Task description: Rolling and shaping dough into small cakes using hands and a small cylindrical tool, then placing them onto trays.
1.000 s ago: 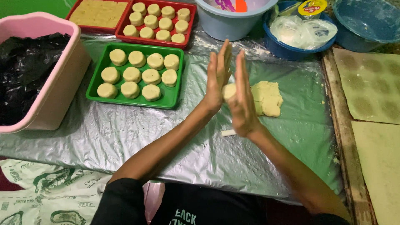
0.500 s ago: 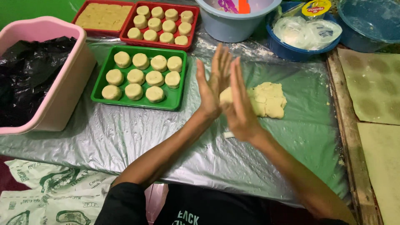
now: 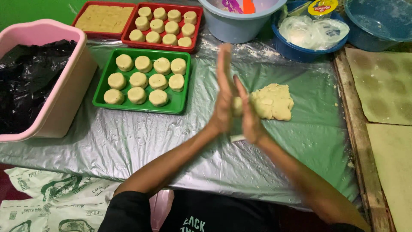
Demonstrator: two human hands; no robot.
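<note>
— Rolling, from where I stand: the left hand (image 3: 224, 92) and right hand (image 3: 248, 112) are pressed palm to palm above the plastic sheet (image 3: 128, 141), with a small dough piece (image 3: 237, 106) squeezed between them. You only see a pale sliver of it at the palms' edge.

— Any change from half a second ago?

— Yes. The left hand has slid forward, so its fingertips now stick out well past the right ones; before, the two were closer to level. Both look blurred. The fingers are straight, not curled, so it is flat pressure on the dough rather than a grasp.

— And the big lump?

— The dough lump (image 3: 272, 102) lies on the sheet just behind the right hand, same spot as before, lumpy and uneven. A small white strip (image 3: 237, 138) lies on the sheet under the wrists.

— The trays?

— Unmoved. The green tray (image 3: 99, 89) sits left of the hands with eleven round cakes (image 3: 138, 80) in rows. Behind it the red tray (image 3: 196, 25) holds more, and a second red one (image 3: 81, 17) holds a flat slab. The pink tub (image 3: 68, 81) with black plastic stands at far left, the blue bowls (image 3: 300, 51) along the back.
</note>
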